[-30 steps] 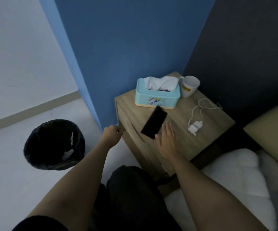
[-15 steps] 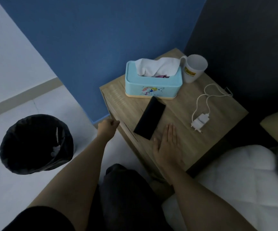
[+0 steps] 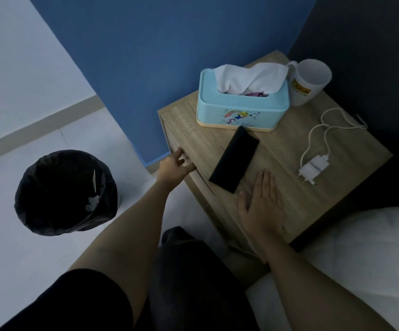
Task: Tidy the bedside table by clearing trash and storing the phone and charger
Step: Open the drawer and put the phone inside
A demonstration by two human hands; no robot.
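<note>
Right hand [image 3: 260,204] is lying flat, fingers together, on the surface [image 3: 286,149], phone [image 3: 234,158] sitting just beside its fingertips, charger [image 3: 313,167] lying farther right, while left hand [image 3: 177,163] is curling fingers onto the drawer front [image 3: 204,199].

Dim light. A blue wall [image 3: 169,56] meets a dark wall [image 3: 372,32] (almost black) behind the wooden tabletop [image 3: 337,187]. A white wall [image 3: 14,68] with beige skirting [image 3: 38,130] borders the pale floor [image 3: 14,259]; a white bed [image 3: 361,259] lies right.
</note>
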